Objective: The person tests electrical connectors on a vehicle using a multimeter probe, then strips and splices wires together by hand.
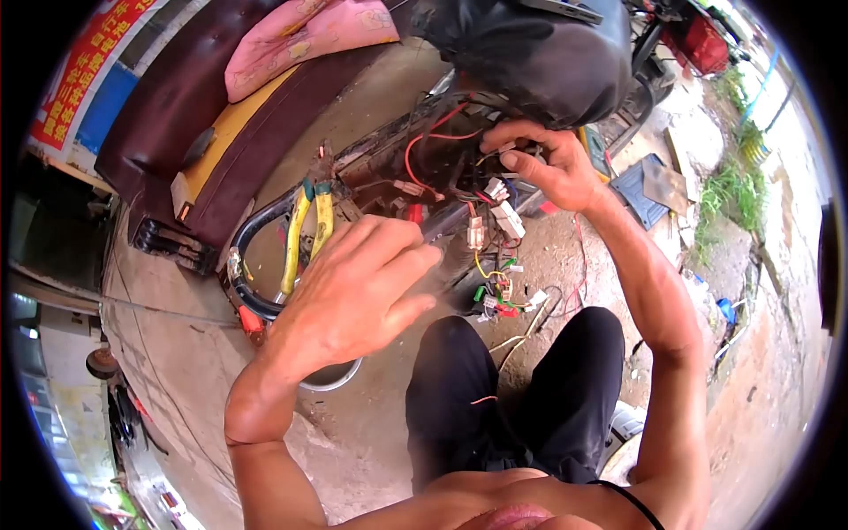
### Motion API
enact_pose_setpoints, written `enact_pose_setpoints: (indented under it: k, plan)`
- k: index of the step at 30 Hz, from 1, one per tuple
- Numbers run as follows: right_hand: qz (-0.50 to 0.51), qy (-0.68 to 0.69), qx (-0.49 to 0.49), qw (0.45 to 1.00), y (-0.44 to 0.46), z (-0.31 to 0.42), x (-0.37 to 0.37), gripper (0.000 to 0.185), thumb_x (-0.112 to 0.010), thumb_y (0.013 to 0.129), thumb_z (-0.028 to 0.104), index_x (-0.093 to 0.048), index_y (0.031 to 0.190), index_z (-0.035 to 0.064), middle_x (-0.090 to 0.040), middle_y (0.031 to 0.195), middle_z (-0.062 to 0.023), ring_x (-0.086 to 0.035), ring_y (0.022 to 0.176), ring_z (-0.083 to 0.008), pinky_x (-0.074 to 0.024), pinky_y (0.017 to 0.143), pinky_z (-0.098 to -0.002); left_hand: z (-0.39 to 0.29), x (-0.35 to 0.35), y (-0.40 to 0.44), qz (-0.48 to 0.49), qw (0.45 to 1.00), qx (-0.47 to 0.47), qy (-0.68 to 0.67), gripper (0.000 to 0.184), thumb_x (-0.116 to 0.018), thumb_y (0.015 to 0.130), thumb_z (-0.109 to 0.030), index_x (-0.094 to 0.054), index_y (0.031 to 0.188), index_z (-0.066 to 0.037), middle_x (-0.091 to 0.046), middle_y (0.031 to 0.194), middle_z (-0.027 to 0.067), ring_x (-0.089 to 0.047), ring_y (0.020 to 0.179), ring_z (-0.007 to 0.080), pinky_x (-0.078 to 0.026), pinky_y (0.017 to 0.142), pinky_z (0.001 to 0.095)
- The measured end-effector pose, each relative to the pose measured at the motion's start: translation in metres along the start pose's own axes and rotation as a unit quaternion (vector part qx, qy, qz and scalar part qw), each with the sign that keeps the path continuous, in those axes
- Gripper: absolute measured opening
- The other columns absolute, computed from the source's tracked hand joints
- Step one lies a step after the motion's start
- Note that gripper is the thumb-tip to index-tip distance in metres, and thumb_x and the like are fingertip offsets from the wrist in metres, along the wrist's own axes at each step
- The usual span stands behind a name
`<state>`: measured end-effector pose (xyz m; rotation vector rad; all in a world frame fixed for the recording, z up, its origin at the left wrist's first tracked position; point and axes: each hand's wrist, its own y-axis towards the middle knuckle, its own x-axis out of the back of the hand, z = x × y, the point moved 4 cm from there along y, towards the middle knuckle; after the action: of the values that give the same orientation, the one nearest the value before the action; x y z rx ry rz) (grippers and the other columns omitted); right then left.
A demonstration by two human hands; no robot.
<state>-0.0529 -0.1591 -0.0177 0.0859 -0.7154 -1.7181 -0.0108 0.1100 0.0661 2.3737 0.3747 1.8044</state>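
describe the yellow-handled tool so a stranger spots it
From the maroon seat at upper left, move right and down to the curved black bar. Next to that bend, beside the left hand, is the tool; its two yellow handles stand out from the black bar.

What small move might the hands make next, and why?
Perhaps the left hand could come over and steady the white connectors. It looks empty, near the yellow-handled pliers, while the right hand seems to pinch something just above those connectors in the view.

Thin wires (519, 337) lie on the concrete floor (367, 420), a pink cushion (305, 49) on the sofa (146, 146).
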Motion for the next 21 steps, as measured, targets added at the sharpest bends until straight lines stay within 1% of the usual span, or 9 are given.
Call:
enact_pose_setpoints:
  k: [1, 3, 4, 7, 12, 15, 19, 20, 21]
  plan:
    - [0.034, 0.018, -0.019, 0.999, 0.004, -0.005, -0.001, 0.024, -0.067, 0.099, 0.019, -0.071, 0.117, 0.0039, -0.072, 0.112, -0.003, -0.062, 0.102, -0.0111, -0.0494, 0.094, -0.0292, 0.001, 0.0, 0.0, -0.002, 1.0, 0.006, -0.001, 0.049, -0.084, 0.068, -0.008, -0.066, 0.113, -0.003, -0.062, 0.111, 0.013, -0.06, 0.101, 0.0347, -0.05, 0.088, 0.044]
    - [0.061, 0.028, -0.026, 0.997, 0.008, -0.009, -0.002, 0.022, -0.067, 0.1, 0.019, -0.072, 0.116, 0.0047, -0.072, 0.111, -0.0033, -0.062, 0.104, -0.0111, -0.0493, 0.095, -0.0293, 0.004, -0.001, 0.002, -0.006, 1.0, 0.022, -0.003, 0.048, -0.084, 0.068, -0.008, -0.067, 0.112, -0.003, -0.063, 0.11, 0.0129, -0.061, 0.101, 0.0345, -0.051, 0.087, 0.0433]
    - [0.072, -0.005, -0.012, 0.997, 0.012, -0.009, -0.003, 0.02, -0.068, 0.1, 0.018, -0.073, 0.115, 0.0058, -0.071, 0.111, -0.0038, -0.062, 0.105, -0.0117, -0.0485, 0.096, -0.0296, 0.005, 0.0, 0.002, -0.011, 0.999, 0.031, -0.012, 0.047, -0.084, 0.068, -0.007, -0.067, 0.112, -0.003, -0.063, 0.109, 0.0128, -0.061, 0.1, 0.0342, -0.051, 0.087, 0.0429]
    - [0.112, 0.017, -0.007, 0.994, 0.024, -0.006, 0.001, 0.018, -0.065, 0.1, 0.013, -0.071, 0.109, -0.0012, -0.07, 0.109, -0.0091, -0.063, 0.107, -0.0192, -0.0477, 0.098, -0.0337, 0.008, 0.0, 0.002, -0.023, 0.997, 0.06, -0.031, 0.044, -0.083, 0.069, -0.007, -0.069, 0.109, -0.003, -0.064, 0.107, 0.0126, -0.063, 0.1, 0.0333, -0.052, 0.087, 0.0418]
    - [0.156, 0.044, 0.035, 0.986, 0.032, -0.01, 0.003, 0.022, -0.061, 0.102, 0.017, -0.068, 0.115, 0.001, -0.069, 0.114, -0.0101, -0.062, 0.111, -0.0221, -0.046, 0.102, -0.0355, 0.012, -0.003, 0.008, -0.011, 0.993, 0.11, -0.045, 0.043, -0.084, 0.068, -0.008, -0.07, 0.108, -0.004, -0.063, 0.106, 0.0111, -0.062, 0.1, 0.0322, -0.051, 0.088, 0.0412]
    - [0.185, -0.009, 0.024, 0.982, 0.03, -0.012, 0.004, 0.021, -0.061, 0.102, 0.016, -0.069, 0.115, 0.0024, -0.069, 0.116, -0.0108, -0.062, 0.111, -0.0226, -0.0463, 0.101, -0.0363, 0.015, -0.008, 0.015, -0.004, 0.991, 0.13, -0.038, 0.042, -0.084, 0.067, -0.008, -0.069, 0.106, -0.005, -0.062, 0.105, 0.0101, -0.062, 0.098, 0.0324, -0.051, 0.087, 0.0407]
    - [0.177, -0.039, 0.152, 0.972, 0.03, -0.004, 0.005, 0.02, -0.061, 0.101, 0.015, -0.072, 0.113, 0.0044, -0.069, 0.112, -0.0113, -0.063, 0.108, -0.0255, -0.0479, 0.098, -0.037, 0.017, -0.011, 0.024, 0.005, 0.99, 0.138, -0.029, 0.038, -0.083, 0.066, -0.008, -0.067, 0.101, -0.005, -0.063, 0.102, 0.011, -0.062, 0.096, 0.0331, -0.05, 0.085, 0.0413]
    - [0.18, -0.034, 0.181, 0.966, 0.03, -0.008, 0.005, 0.019, -0.06, 0.101, 0.014, -0.071, 0.113, 0.0031, -0.069, 0.11, -0.0121, -0.063, 0.107, -0.0267, -0.0484, 0.097, -0.0376, 0.018, -0.012, 0.026, 0.007, 0.99, 0.14, -0.031, 0.037, -0.082, 0.066, -0.009, -0.067, 0.1, -0.005, -0.063, 0.101, 0.0114, -0.062, 0.095, 0.0334, -0.05, 0.085, 0.0416]
    - [0.186, 0.005, 0.157, 0.97, 0.029, -0.014, 0.005, 0.019, -0.059, 0.102, 0.014, -0.07, 0.112, 0.0023, -0.069, 0.109, -0.0124, -0.063, 0.107, -0.0265, -0.0482, 0.097, -0.0377, 0.02, -0.014, 0.027, 0.009, 0.989, 0.143, -0.034, 0.036, -0.081, 0.066, -0.009, -0.067, 0.099, -0.005, -0.063, 0.1, 0.0118, -0.062, 0.095, 0.0338, -0.05, 0.085, 0.0419]
